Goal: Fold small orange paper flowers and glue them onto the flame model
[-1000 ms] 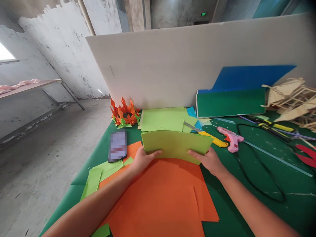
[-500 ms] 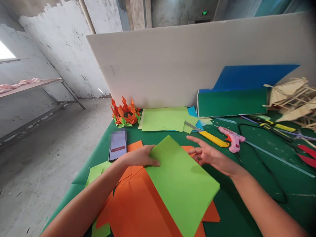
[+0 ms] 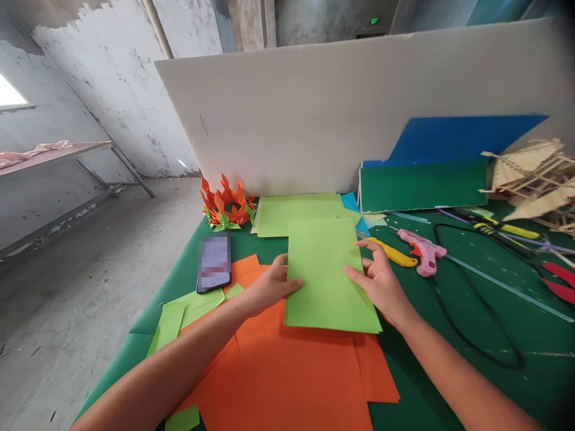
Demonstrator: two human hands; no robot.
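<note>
Light green paper sheets (image 3: 326, 281), seemingly a small stack, are held up above the table by both hands. My left hand (image 3: 274, 284) grips the left edge, thumb on the front and fingers behind. At the right edge, my right hand (image 3: 380, 278) pinches the sheets with its thumb in front; some of its fingers are hidden behind. Below them lie large orange paper sheets (image 3: 287, 377). Left of these are loose green paper pieces (image 3: 168, 326). Just beyond my right hand lies a yellow utility knife (image 3: 395, 254), partly covered by the held sheets.
A phone (image 3: 214, 263) lies at the left, near an orange origami ring (image 3: 227, 203). More green sheets (image 3: 296, 209) lie at the back before a white board (image 3: 287, 120). At the right are a pink glue gun (image 3: 424, 251) with its cord, red-handled scissors (image 3: 559, 281) and a wooden stick model (image 3: 534, 182).
The green sheets have turned from slanted to nearly upright and moved up toward the back. My right hand, previously with fingers spread beside them, now holds their right edge.
</note>
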